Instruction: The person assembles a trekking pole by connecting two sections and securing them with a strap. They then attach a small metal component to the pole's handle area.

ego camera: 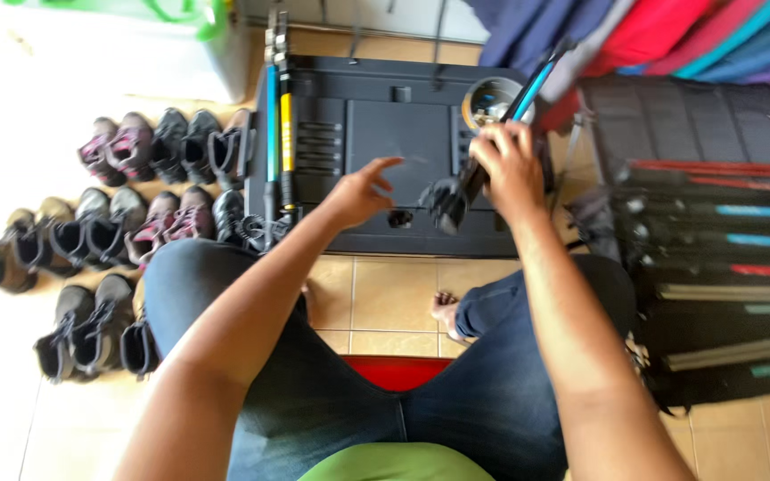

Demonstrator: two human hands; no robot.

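The right hand (505,165) is closed around a black trekking pole with a blue shaft (492,147), holding it slantwise above the black case (385,125) (its strap end hangs blurred just below the fist). The left hand (358,191) hovers open beside that grip, fingers spread, holding nothing. Further left of it, 2 more poles (278,134) lie on the case's edge, with rows of hiking shoes (135,209) beyond.

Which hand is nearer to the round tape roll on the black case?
Right. The right hand grips a blue-and-black pole just below the tape roll. The left hand hovers open over the black case, farther to the left.
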